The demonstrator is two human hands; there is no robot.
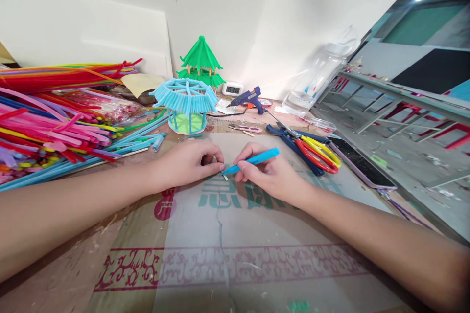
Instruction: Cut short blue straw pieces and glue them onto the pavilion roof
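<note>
In the middle of the covered table, my right hand [259, 166] is closed around a blue marker [262, 156], its tip pointing down and left. The marker tip meets a tiny pale strip [225, 176] right by the fingertips of my left hand [196, 159]. Thumb and forefinger of that left hand are pinched together on the strip, most of which is hidden. Just beyond my hands stands a small pavilion [187, 102] with a light blue fringed roof and a green floor. Behind it is a green tiered roof piece [201, 58].
Bundles of coloured pipe cleaners [55, 132] fill the left side. Toward the back are a blue glue gun [249, 100], small digital clock [232, 89] and clear plastic bottle [312, 78]. Pliers [293, 146], red-and-yellow-handled scissors [317, 151] and a phone [362, 161] lie at right.
</note>
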